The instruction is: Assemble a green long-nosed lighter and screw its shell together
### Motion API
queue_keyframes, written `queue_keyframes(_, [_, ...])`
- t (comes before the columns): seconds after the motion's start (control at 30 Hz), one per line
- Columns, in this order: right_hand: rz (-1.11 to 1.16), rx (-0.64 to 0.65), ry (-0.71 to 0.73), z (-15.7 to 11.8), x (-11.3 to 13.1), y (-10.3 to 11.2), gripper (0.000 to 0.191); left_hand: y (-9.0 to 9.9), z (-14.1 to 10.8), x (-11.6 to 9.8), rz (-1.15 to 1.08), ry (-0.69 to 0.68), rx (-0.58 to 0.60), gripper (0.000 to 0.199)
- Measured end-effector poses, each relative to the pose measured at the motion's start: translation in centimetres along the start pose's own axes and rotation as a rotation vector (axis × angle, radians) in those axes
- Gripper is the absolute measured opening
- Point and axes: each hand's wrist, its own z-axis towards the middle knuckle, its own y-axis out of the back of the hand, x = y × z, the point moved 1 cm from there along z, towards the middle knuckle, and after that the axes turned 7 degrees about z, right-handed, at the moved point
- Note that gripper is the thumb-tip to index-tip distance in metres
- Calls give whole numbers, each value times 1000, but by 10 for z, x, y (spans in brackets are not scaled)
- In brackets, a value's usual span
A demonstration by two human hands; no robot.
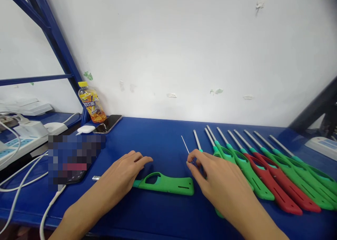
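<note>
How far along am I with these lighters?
Laying out the row of green and red lighters on the right looks done, though nothing visible shows whether they're finished or waiting. In hand, the right hand pinches a thin rod, while the left hand is over the neck of a separate green lighter. That one, lying crosswise outside the row, seems left to deal with.

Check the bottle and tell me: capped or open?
Capped. The yellow cap sits on top of the bottle, covering its mouth.
</note>
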Motion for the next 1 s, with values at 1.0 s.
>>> queue_keyframes(1.0, [289,-599,230,-12,26,49,40,2,-1,-65,-1030,178,-131,35])
